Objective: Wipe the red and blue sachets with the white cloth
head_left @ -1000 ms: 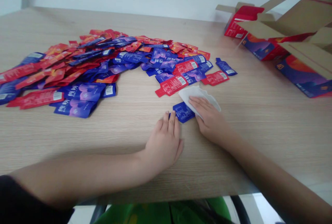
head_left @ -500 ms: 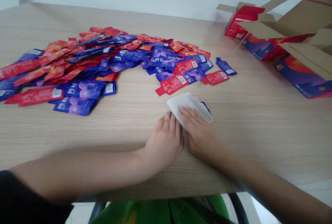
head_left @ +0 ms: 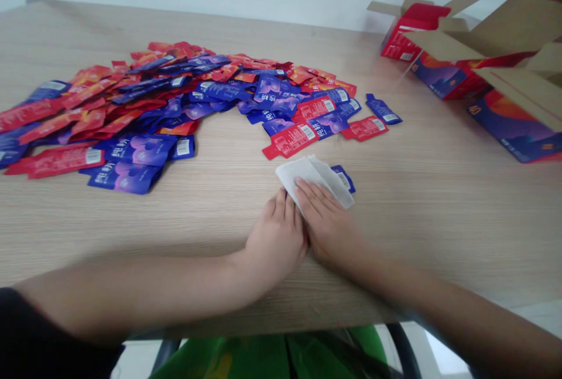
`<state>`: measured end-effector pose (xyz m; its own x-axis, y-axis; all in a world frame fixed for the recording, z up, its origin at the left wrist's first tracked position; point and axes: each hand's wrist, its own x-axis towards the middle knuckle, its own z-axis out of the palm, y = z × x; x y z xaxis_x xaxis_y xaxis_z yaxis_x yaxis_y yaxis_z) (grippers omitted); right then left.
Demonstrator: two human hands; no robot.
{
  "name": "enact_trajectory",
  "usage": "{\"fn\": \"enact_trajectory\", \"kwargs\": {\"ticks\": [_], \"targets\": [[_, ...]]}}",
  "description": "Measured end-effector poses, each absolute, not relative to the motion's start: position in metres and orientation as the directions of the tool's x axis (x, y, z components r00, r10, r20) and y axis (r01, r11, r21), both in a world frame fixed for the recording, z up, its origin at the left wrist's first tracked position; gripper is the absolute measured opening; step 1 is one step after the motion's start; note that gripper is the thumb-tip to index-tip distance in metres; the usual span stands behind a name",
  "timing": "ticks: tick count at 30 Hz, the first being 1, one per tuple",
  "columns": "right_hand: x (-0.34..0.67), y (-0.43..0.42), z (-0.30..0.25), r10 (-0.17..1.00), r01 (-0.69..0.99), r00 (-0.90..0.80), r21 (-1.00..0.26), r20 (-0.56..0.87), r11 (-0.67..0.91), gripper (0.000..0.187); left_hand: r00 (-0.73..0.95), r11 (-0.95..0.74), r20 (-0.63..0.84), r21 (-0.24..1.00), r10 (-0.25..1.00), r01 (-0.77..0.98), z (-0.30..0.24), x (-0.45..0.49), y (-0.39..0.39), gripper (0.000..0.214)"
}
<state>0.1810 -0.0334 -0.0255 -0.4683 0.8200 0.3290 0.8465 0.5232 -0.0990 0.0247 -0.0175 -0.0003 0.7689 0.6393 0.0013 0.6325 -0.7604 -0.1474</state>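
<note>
A white wipe lies folded over a blue sachet on the wooden table. My right hand rests flat on the wipe with its fingers stretched out, pressing it onto the sachet. Only the sachet's right end shows past the wipe. My left hand lies on the table right beside it, fingers together and extended, their tips touching the wipe's near left edge. The two hands touch side by side.
A wide heap of red and blue sachets covers the table's left and middle. Opened cardboard boxes with red and blue printing lie at the far right. The table's near edge runs just below my forearms.
My right hand slid the wipe leftward over the blue sachet, covering most of it, and came to rest against my left hand. The left hand stayed nearly still.
</note>
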Motion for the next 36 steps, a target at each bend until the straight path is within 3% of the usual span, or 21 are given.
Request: {"fn": "enact_trajectory", "kwargs": {"ticks": [3, 9, 14, 16, 21, 23, 28, 30, 36], "targets": [[0.191, -0.03, -0.022, 0.832, 0.848, -0.457, -0.127, 0.314, 0.514, 0.053, 0.762, -0.752, 0.017, -0.152, 0.647, 0.642, -0.001, 0.025, -0.018, 0.054], [0.224, -0.022, -0.027, 0.923, 0.964, -0.141, -0.164, 0.357, 0.21, 0.054, 0.756, -0.742, 0.028, -0.173, 0.653, 0.647, -0.004, 0.025, -0.019, 0.057], [0.189, -0.033, -0.028, 0.824, 0.844, -0.459, -0.126, 0.333, 0.521, 0.054, 0.766, -0.75, 0.03, -0.178, 0.643, 0.637, -0.003, 0.025, -0.018, 0.053], [0.191, -0.031, -0.026, 0.823, 0.833, -0.472, -0.148, 0.316, 0.534, 0.055, 0.768, -0.754, 0.03, -0.169, 0.64, 0.635, -0.002, 0.026, -0.018, 0.053], [0.234, -0.019, -0.026, 0.931, 0.958, -0.15, -0.183, 0.333, 0.22, 0.055, 0.765, -0.75, 0.031, -0.177, 0.643, 0.637, -0.005, 0.026, -0.02, 0.057], [0.233, -0.02, -0.028, 0.931, 0.97, -0.114, -0.165, 0.347, 0.18, 0.054, 0.763, -0.746, 0.027, -0.188, 0.646, 0.639, -0.005, 0.026, -0.02, 0.056], [0.192, -0.03, -0.027, 0.838, 0.862, -0.449, -0.096, 0.311, 0.498, 0.053, 0.766, -0.752, 0.021, -0.178, 0.642, 0.635, -0.002, 0.027, -0.019, 0.055], [0.191, -0.03, -0.025, 0.822, 0.839, -0.487, -0.104, 0.297, 0.534, 0.053, 0.768, -0.754, 0.021, -0.171, 0.64, 0.634, -0.001, 0.027, -0.018, 0.055], [0.224, -0.023, -0.026, 0.924, 0.962, -0.159, -0.158, 0.347, 0.225, 0.053, 0.761, -0.751, -0.01, -0.168, 0.649, 0.638, -0.002, 0.027, -0.019, 0.057]]}}
